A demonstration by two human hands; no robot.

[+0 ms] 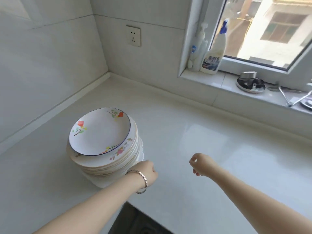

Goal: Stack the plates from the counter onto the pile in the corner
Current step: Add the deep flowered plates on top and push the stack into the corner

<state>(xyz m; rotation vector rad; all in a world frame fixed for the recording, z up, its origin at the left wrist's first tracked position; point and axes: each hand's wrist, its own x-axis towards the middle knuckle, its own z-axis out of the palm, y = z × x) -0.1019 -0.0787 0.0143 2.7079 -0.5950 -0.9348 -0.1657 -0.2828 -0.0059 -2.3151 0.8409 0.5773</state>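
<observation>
The pile of plates stands on the counter, set in from the walled corner, with a blue-rimmed flowered plate seated on top; no loose plate shows, so stacking looks nearly done. The left hand sits against the pile's near side, perhaps steadying it; its fingers curl out of sight, so its grip cannot be told. The right hand hovers loosely curled, holding nothing. Bare counter spreads rightward, and the front edge lies close below the pile
</observation>
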